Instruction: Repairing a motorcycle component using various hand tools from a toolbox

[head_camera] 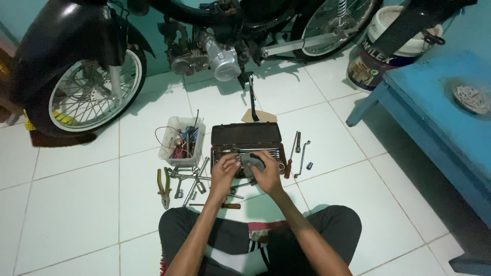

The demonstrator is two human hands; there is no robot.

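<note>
The person is sitting cross-legged on the white tiled floor, and both hands are meeting over the open tool case in front of the knees. The right hand is curling its fingers around a small grey metal part, holding it just above the row of wrenches in the case's lower tray. The left hand is lying beside it with fingers bent toward the same part, though whether they are pinching it or only touching it cannot be told from here. Sockets and a T-handle wrench are lying scattered on the floor just left of the case, with yellow-handled pliers further left and a screwdriver near the left wrist. A clear plastic tub of wires and small bits is standing beside the case, and more wrenches are lying to its right. The motorcycle is resting on its stand behind. The likely trouble: the grey part looks small and smooth, so a loose hold could be letting it slip into the crowded tray or roll off among the loose sockets, where it would be hard to pick out in this dim light.
</note>
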